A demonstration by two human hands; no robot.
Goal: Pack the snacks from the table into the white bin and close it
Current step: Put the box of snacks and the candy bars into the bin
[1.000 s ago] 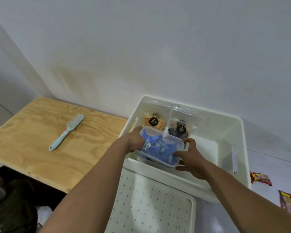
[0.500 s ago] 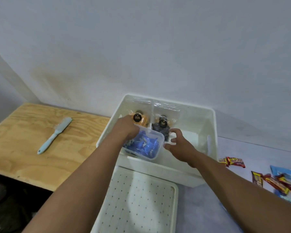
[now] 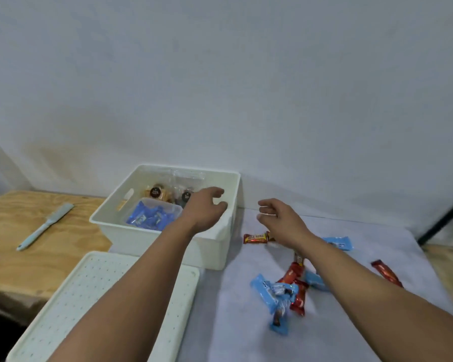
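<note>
White bin (image 3: pixel 215 248) on the worktop (image 3: pixel 351 239) now keeps the clear tub of blue packets (image 3: pixel 152 218), released by both hands, left hand (image 3: pixel 204 207) and right hand (image 3: pixel 280 220) empty, fingers loosely spread, above scattered snack bars (image 3: pixel 285 291).

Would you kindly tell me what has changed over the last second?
Both hands let go of the clear tub, now resting in the bin. The left hand is lifting out; the right hand has swung right toward the loose snacks. Lid, spatula and cookie packs are unchanged.
</note>
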